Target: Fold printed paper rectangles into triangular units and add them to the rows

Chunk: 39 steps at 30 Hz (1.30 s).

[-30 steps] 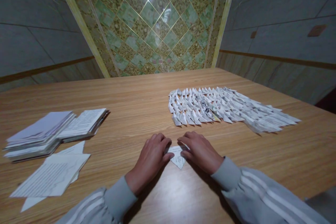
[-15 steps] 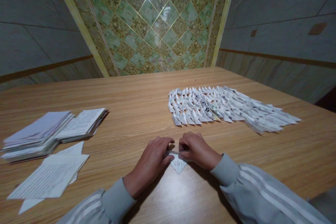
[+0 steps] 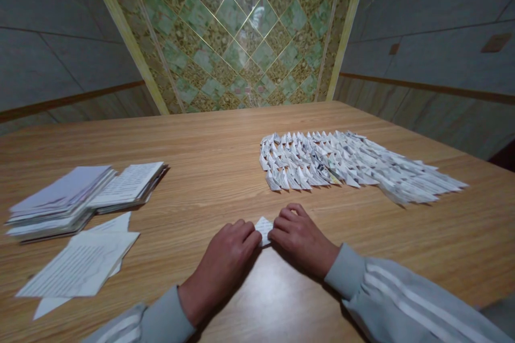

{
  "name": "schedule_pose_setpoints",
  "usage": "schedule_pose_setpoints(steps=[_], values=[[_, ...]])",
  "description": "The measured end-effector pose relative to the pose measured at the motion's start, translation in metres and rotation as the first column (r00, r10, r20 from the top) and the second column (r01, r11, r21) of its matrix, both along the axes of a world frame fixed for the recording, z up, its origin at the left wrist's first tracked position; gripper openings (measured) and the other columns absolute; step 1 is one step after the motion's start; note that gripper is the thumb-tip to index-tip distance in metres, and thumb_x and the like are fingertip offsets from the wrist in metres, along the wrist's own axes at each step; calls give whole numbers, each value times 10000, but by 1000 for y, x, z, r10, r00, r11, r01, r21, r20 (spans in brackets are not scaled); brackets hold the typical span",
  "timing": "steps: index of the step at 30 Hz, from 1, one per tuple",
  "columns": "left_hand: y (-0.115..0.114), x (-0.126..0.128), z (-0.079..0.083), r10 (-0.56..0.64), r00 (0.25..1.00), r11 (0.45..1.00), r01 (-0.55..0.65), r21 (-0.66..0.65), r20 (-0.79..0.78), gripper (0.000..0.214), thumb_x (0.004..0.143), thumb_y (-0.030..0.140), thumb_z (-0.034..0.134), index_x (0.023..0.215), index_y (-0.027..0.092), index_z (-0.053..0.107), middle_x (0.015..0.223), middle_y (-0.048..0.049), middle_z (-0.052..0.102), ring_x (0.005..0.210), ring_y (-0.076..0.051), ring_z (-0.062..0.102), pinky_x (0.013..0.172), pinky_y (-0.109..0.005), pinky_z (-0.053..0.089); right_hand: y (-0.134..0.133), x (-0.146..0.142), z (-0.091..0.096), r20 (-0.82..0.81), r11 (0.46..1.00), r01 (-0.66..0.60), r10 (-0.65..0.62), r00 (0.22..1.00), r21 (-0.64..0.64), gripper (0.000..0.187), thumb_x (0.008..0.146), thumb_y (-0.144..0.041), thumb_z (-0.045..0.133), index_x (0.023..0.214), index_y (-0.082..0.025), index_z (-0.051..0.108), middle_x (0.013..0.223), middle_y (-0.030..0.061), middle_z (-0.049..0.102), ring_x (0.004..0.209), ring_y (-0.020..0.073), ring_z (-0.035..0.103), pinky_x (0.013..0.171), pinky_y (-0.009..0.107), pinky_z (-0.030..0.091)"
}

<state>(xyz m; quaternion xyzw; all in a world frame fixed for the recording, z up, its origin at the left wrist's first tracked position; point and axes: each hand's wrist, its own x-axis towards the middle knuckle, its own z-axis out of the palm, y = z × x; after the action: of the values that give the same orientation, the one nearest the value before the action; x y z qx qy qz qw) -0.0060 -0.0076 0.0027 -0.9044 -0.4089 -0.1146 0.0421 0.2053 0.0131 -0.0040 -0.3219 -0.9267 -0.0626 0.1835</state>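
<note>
Between my hands is a small folded piece of printed paper [image 3: 264, 229], its point facing away from me and its lower edge near my thumbs. My left hand [image 3: 231, 252] has its fingers curled and closed on the paper's left side. On the right side, my right hand [image 3: 300, 236] pinches the paper with bent fingers. Both hands are low over the table, and their fingers hide the paper's side corners.
Rows of folded paper boats [image 3: 314, 161] stand on the wooden table [image 3: 201, 150] beyond my right hand. At the left lie stacks of paper sheets [image 3: 60, 193] and several loose printed sheets [image 3: 80, 262]. A tiled wall [image 3: 249, 37] rises behind the table.
The paper's visible point faced toward me before and now faces away. My left hand's fingers, apart earlier, have closed on its side; my right hand has shifted slightly lower along it.
</note>
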Motion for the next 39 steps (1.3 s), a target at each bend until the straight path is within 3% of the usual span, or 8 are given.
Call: schedule_pose_setpoints(steps=[4,8,17,26,30,35,39], values=[[-5,-4,-1,64,998,996,-63,-61,20,53,912,203,642,866,180,634,858,-53,658,774,-239,587,664,-350,454,0,6,6,-83,975,24,-44,996,-221,120,940,-282,648,867,-200,697,848,14,677,878,175,548,874,344,303],[-3,-6,0,76,996,994,-72,-86,42,77,944,236,585,921,178,630,902,-63,649,812,-244,586,700,-367,458,3,11,9,-141,946,38,-87,986,-322,87,906,-256,701,838,-213,733,823,3,697,857,165,577,867,349,296],[9,-10,-5,131,973,981,-100,-165,190,190,981,249,519,846,179,633,843,-55,630,804,-232,580,716,-351,451,7,17,11,-188,936,12,-83,979,-351,46,865,-251,748,829,-232,768,818,11,714,868,184,582,843,363,296],[11,-11,-4,207,947,957,-144,-251,245,208,977,282,520,835,187,639,841,-51,623,827,-237,571,748,-368,430,7,22,16,-172,843,144,-268,948,-518,118,880,-230,717,777,-181,748,748,20,693,818,181,576,755,310,323],[11,-12,-7,228,942,951,-160,-265,247,218,977,302,522,827,194,637,837,-46,628,820,-235,573,738,-364,422,4,16,17,-138,834,215,-325,935,-509,150,873,-201,703,728,-169,720,743,23,672,829,187,570,772,321,311],[12,-11,-8,243,938,948,-176,-266,247,180,953,297,566,822,193,635,830,-42,628,816,-237,577,726,-362,414,1,11,14,-144,832,247,-360,922,-497,221,869,-340,722,727,-174,691,742,15,658,830,197,550,780,333,297],[13,-11,-9,258,940,946,-198,-257,225,165,939,298,589,820,190,627,831,-42,623,808,-240,575,715,-362,410,1,5,12,-118,827,287,-386,915,-482,205,871,-306,722,727,-172,663,761,16,653,840,199,538,793,337,295]])
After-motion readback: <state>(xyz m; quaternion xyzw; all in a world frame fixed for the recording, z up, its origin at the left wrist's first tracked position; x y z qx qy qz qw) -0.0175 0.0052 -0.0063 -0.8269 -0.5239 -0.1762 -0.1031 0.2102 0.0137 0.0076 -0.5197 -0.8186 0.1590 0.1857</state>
